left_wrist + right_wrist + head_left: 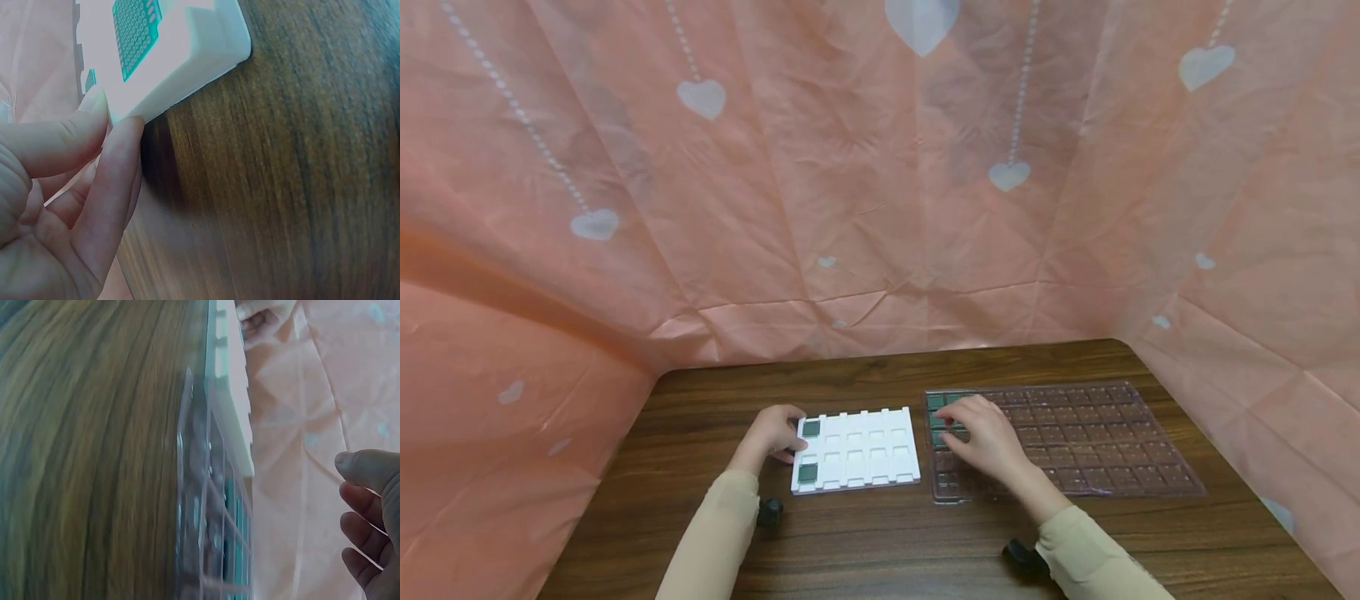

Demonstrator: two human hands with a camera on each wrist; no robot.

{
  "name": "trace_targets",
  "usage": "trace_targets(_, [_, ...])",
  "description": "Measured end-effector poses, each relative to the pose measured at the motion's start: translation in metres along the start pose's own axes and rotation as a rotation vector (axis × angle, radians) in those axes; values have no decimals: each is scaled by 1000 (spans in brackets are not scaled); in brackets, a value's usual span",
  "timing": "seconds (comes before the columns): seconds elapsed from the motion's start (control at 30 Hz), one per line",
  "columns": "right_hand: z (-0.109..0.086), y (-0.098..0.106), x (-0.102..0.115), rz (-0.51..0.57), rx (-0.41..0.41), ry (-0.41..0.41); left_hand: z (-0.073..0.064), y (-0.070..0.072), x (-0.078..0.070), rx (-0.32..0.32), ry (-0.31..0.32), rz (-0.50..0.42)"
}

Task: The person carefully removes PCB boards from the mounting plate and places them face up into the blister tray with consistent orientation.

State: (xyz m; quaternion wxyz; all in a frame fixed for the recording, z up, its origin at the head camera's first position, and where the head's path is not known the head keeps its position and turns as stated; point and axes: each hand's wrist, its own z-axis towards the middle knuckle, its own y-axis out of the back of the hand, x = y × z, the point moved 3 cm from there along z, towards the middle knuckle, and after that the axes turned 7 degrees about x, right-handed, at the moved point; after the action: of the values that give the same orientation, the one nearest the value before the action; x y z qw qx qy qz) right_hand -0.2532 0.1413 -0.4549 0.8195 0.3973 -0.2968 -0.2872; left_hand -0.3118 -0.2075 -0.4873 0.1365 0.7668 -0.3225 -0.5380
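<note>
A white tray with two rows of square pockets lies on the table. It holds one green perforated circuit board at its far left and another circuit board at its near left. My left hand pinches the tray's left edge between thumb and fingers, as the left wrist view confirms. To the right lies a clear plastic tray with many compartments. Green boards sit in its far-left compartments. Just over them hovers my right hand, its fingers loosely bent, with nothing visible between thumb and fingertips.
The dark wood-grain table carries both trays, with a narrow gap between them. Pink cloth printed with white hearts hangs behind and at both sides. A black wrist device is on the left wrist, and another black device on the right.
</note>
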Motion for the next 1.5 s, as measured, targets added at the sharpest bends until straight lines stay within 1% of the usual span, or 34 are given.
trace_targets(0.27, [9, -14, 14, 41, 19, 14, 2, 0, 0, 0, 4, -1])
trace_targets(0.6, [22, -27, 30, 62, 32, 39, 2, 2, -1, 0, 0, 4])
trace_targets(0.93, [36, -42, 44, 88, 61, 40, 5, 2, 1, 2, 1, 6])
trace_targets(1.1, [42, -46, 50, 93, 58, 56, 5, 1, 1, 3, 6, -4])
trace_targets(1.23, [48, -48, 56, 111, 49, 68, 4, 0, 0, 5, -5, 2])
trace_targets(1.5, [58, -57, 64, 134, 93, 20, 3, 1, 0, -4, -11, -3])
